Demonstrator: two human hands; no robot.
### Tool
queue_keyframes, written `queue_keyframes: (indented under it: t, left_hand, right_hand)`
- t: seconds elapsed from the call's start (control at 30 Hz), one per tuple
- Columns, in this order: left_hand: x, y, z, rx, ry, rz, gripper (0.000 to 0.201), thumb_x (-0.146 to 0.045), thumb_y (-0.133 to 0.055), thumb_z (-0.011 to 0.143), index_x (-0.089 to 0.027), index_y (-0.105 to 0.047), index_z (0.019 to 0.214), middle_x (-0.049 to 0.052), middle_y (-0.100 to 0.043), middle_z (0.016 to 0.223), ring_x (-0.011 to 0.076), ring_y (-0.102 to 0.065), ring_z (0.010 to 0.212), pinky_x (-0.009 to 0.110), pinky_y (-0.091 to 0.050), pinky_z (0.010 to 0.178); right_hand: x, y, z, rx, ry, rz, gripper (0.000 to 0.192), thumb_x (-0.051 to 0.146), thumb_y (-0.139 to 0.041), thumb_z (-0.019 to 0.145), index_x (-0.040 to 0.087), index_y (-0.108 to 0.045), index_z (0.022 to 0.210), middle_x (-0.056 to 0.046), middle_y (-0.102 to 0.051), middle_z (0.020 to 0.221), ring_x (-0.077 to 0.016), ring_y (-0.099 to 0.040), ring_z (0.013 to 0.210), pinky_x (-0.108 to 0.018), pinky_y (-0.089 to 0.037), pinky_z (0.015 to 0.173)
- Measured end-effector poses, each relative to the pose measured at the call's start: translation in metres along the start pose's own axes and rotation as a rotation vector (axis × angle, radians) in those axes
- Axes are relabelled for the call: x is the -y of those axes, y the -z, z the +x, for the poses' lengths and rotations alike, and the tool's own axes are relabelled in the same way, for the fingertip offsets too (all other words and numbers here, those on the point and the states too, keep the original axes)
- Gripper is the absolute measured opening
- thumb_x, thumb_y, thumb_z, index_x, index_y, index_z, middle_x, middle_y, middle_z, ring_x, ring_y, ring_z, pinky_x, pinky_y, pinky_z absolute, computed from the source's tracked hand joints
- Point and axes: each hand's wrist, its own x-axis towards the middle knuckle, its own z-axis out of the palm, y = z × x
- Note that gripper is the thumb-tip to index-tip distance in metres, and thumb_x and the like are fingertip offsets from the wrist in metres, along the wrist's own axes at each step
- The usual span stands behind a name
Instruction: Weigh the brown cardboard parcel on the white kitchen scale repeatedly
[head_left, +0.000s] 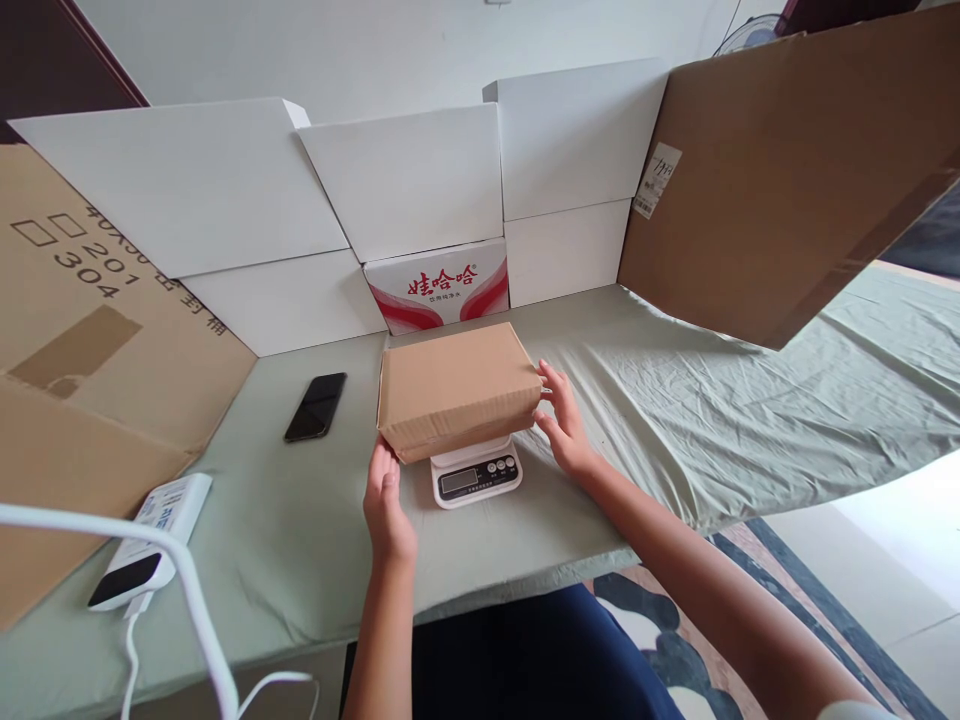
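Observation:
A brown cardboard box (459,390) is over a small white kitchen scale (477,477), covering its platform; whether it rests fully on it I cannot tell. The scale's display and several round buttons show in front of the box. My left hand (388,505) grips the box at its lower left front corner, fingertips partly hidden beneath. On the opposite side, my right hand (564,425) holds the right end, thumb near the front edge and fingers bent around the side. The box lies between both hands.
A black phone (316,407) lies to the left. Beyond it are a white power bank-like device (154,540) and a white cable (187,585). White boxes (420,180) line the back, with large cardboard panels (780,170) at both sides. A green cloth (300,540) covers the table.

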Motion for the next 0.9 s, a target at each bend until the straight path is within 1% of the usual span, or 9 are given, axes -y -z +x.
queue_keyframes:
  t: [0.17, 0.37, 0.57, 0.73, 0.9]
  left_hand:
    - [0.002, -0.0003, 0.0008, -0.021, 0.019, -0.024, 0.074, -0.058, -0.054, 0.091, -0.015, -0.052, 0.151, 0.019, -0.05, 0.157, 0.0324, -0.042, 0.149, 0.046, -0.032, 0.123]
    - [0.0035, -0.0005, 0.0015, -0.025, 0.02, -0.035, 0.073, -0.059, -0.056, 0.09, -0.016, -0.055, 0.148, 0.017, -0.052, 0.155, 0.032, -0.043, 0.148, 0.046, -0.033, 0.123]
    - [0.0048, 0.0, 0.0016, -0.024, 0.028, -0.032, 0.073, -0.059, -0.054, 0.09, -0.015, -0.054, 0.149, 0.018, -0.052, 0.155, 0.0318, -0.044, 0.148, 0.045, -0.033, 0.123]
    - [0.0063, 0.0005, 0.0018, -0.033, 0.034, -0.044, 0.078, -0.061, -0.057, 0.089, -0.012, -0.053, 0.149, 0.02, -0.052, 0.155, 0.0338, -0.043, 0.148, 0.046, -0.033, 0.123]
    - [0.0057, 0.0001, 0.0013, -0.032, 0.039, -0.04, 0.077, -0.062, -0.056, 0.089, -0.012, -0.054, 0.148, 0.02, -0.052, 0.155, 0.0332, -0.044, 0.148, 0.045, -0.034, 0.123]
  right_hand:
    - [0.0008, 0.0006, 0.0001, -0.003, 0.012, 0.016, 0.065, 0.06, -0.046, 0.1, 0.036, -0.032, 0.158, -0.012, -0.044, 0.147, -0.0305, -0.052, 0.127, -0.054, -0.051, 0.104]
    - [0.0019, 0.0006, 0.0004, -0.001, 0.007, 0.021, 0.064, 0.061, -0.045, 0.1, 0.036, -0.033, 0.158, -0.012, -0.044, 0.146, -0.0303, -0.051, 0.128, -0.054, -0.051, 0.104]
    - [0.0025, 0.0009, 0.0011, 0.005, 0.014, 0.024, 0.064, 0.061, -0.046, 0.1, 0.035, -0.036, 0.157, -0.012, -0.045, 0.144, -0.0296, -0.052, 0.125, -0.053, -0.051, 0.104]
    - [0.0025, 0.0014, 0.0016, 0.019, 0.029, 0.038, 0.061, 0.057, -0.046, 0.101, 0.037, -0.035, 0.157, -0.011, -0.045, 0.144, -0.0285, -0.052, 0.124, -0.051, -0.051, 0.103]
    - [0.0035, 0.0013, 0.0021, 0.034, 0.013, 0.033, 0.063, 0.061, -0.045, 0.1, 0.037, -0.037, 0.157, -0.011, -0.045, 0.144, -0.0298, -0.051, 0.126, -0.051, -0.052, 0.103]
